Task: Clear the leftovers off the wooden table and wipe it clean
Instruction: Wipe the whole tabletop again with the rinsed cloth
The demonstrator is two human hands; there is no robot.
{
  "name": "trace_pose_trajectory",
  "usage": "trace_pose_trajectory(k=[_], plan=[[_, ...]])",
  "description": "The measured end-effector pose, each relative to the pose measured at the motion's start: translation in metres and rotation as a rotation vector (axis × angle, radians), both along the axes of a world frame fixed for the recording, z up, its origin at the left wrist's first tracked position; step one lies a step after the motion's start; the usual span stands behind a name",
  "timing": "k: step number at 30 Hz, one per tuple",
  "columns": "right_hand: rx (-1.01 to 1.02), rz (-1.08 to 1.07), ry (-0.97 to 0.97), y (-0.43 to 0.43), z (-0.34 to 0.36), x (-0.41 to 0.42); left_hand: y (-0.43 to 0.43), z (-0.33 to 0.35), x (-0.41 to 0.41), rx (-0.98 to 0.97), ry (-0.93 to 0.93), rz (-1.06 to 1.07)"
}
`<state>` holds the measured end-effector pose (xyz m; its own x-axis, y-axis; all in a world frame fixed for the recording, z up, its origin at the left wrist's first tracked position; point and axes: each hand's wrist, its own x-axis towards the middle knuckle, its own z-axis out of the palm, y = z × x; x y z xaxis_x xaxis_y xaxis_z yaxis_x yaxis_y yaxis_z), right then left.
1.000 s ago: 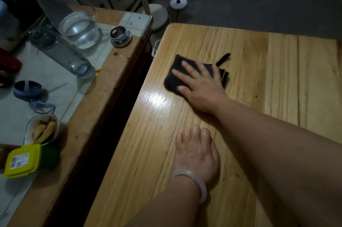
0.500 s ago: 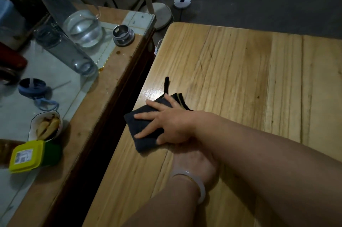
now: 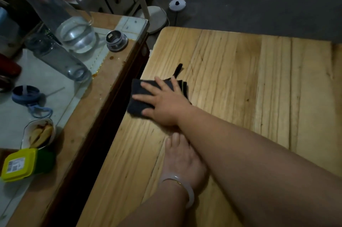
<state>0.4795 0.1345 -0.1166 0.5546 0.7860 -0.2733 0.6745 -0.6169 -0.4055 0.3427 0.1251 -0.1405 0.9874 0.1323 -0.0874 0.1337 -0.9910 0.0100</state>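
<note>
Head view.

1. Step in hand: wiping. The dark cloth point(image 3: 139, 95) lies folded on the wooden desk point(image 3: 240, 78), at its left edge and about halfway along it. One corner of the cloth reaches the edge, and a thin strap trails from the cloth toward the far edge.
2. The right hand point(image 3: 163, 105) presses down on the cloth. Its fingers point(image 3: 148, 85) are straight and spread. They grasp nothing and bear flat on the fabric.
3. The left hand point(image 3: 182, 158) rests palm down on the bare wood, nearer the near edge and partly under the right forearm. Its fingers are released and flat. It appears to act as a brace. A pale bracelet point(image 3: 189, 194) sits on its wrist.
4. The neighbouring desk point(image 3: 103, 108) stands across a dark gap from the left edge. It carries a bowl of food scraps point(image 3: 39, 133), a yellow-lidded container point(image 3: 18, 164), a glass jug point(image 3: 74, 30) and a metal cap point(image 3: 116, 40).

Assessment: the clearing step looks complete, since the scraps seen sit off the wooden desk. The wiping is partly done.

Next move: hold flat, even pressure on the cloth. Draw it back from the left edge so it does not slip into the gap. Cover the right-hand boards and the near edge, and shift the left hand to expose the wood beneath it.
</note>
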Motion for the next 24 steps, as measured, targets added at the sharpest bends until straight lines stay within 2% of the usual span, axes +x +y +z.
trace_pose_trajectory(k=[9, 16, 19, 24], plan=[[-0.088, -0.41, -0.08, -0.094, 0.004, 0.06, -0.01, 0.005, -0.006, -0.076, -0.205, -0.044], [-0.11, -0.684, -0.154, -0.132, -0.01, 0.03, -0.012, 0.001, -0.01, -0.04, -0.214, -0.054], [-0.103, -0.658, -0.155, -0.123, -0.01, 0.008, -0.011, 0.0, -0.01, -0.035, -0.2, -0.051], [-0.079, -0.447, -0.166, -0.09, -0.008, -0.011, -0.013, -0.001, -0.009, -0.033, -0.212, -0.045]])
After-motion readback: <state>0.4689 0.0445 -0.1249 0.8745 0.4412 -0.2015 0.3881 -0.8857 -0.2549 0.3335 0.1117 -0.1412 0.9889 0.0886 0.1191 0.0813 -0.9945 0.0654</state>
